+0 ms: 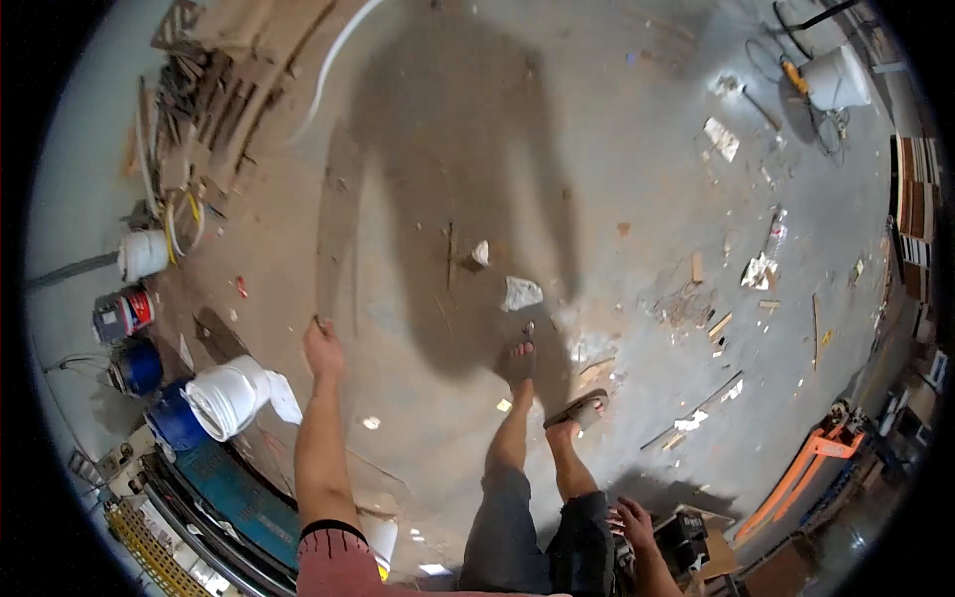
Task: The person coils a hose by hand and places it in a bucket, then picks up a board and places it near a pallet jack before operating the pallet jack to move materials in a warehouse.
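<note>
My left hand [324,350] reaches forward over the floor with its fingers curled closed. Something small and dark shows at the fingertips, too little to name. My right hand [633,523] hangs low beside my right thigh, its fingers loosely apart, with nothing visible in them. A white bucket [221,400] lies tipped on its side against a blue drum [177,416], to the left of my left forearm. On the floor ahead of my feet are a crumpled white scrap [521,293] and a small cup-like piece [478,255].
Wood scraps [214,99] are heaped at the far left, with paint buckets [124,314] along that wall. An orange pallet jack [801,478] stands at the right. A white bucket [836,80] and a plastic bottle [777,229] are farther off amid litter.
</note>
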`<control>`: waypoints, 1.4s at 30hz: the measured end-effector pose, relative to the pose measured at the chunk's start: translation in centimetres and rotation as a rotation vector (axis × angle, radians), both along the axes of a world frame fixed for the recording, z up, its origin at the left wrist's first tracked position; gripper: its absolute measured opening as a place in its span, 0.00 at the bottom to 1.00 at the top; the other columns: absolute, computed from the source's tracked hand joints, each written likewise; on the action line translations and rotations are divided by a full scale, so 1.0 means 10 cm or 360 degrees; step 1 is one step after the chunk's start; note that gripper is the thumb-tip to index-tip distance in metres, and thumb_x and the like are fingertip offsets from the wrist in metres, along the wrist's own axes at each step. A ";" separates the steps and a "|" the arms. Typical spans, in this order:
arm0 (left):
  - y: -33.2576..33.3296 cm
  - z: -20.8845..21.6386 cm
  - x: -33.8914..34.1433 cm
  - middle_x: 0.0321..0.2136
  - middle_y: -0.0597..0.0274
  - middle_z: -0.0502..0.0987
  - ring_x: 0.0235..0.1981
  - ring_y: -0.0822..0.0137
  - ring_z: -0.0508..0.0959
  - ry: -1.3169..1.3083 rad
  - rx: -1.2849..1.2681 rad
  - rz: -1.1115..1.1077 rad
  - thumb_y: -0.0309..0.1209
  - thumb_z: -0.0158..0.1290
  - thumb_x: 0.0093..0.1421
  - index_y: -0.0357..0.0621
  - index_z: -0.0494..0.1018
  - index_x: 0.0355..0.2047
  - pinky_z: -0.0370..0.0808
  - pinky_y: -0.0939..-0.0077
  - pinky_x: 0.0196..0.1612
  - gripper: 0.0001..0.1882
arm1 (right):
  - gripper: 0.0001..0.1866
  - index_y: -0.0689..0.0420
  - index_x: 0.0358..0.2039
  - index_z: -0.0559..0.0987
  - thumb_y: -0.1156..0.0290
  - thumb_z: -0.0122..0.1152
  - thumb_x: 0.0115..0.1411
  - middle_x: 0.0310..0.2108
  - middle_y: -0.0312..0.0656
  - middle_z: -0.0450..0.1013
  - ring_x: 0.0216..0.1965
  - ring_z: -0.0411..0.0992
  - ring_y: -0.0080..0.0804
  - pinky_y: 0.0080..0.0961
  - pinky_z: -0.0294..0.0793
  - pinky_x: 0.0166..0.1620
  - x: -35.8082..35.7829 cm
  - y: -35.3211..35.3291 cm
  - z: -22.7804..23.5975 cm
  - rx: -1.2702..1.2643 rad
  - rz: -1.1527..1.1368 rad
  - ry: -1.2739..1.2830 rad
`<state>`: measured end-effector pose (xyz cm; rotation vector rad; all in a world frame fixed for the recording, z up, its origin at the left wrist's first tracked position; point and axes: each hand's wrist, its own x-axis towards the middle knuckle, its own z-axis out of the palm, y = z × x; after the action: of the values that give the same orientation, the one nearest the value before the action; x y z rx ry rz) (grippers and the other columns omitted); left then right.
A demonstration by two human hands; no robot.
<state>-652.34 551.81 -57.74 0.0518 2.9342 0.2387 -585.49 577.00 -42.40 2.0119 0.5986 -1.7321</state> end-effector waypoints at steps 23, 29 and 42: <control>2.15 -1.02 1.77 0.36 0.43 0.79 0.34 0.43 0.80 -0.0542 -0.0094 -0.0684 0.32 0.46 0.61 0.45 0.68 0.55 0.77 0.49 0.38 0.21 | 0.18 0.61 0.56 0.69 0.71 0.51 0.67 0.43 0.44 0.76 0.37 0.77 0.31 0.23 0.74 0.33 0.30 0.35 -0.55 0.0184 0.0038 0.0246; 3.54 -1.27 3.12 0.46 0.45 0.77 0.36 0.47 0.81 -0.0595 0.0059 -0.0925 0.26 0.43 0.60 0.44 0.64 0.60 0.79 0.56 0.41 0.25 | 0.23 0.60 0.59 0.66 0.68 0.54 0.66 0.45 0.46 0.75 0.39 0.76 0.33 0.24 0.74 0.35 1.05 0.99 -0.36 0.0258 -0.0053 0.0138; 6.09 -1.12 7.10 0.48 0.47 0.76 0.38 0.45 0.81 -0.1157 0.0528 -0.1632 0.31 0.45 0.62 0.46 0.70 0.54 0.78 0.53 0.38 0.20 | 0.26 0.59 0.60 0.65 0.65 0.58 0.64 0.47 0.42 0.75 0.40 0.77 0.29 0.21 0.74 0.33 3.57 1.09 -0.05 0.0818 -0.0510 -0.0299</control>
<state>-581.34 612.75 -68.94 1.1750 1.8187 0.4358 -549.76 587.95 -42.89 2.7211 0.7478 -1.6469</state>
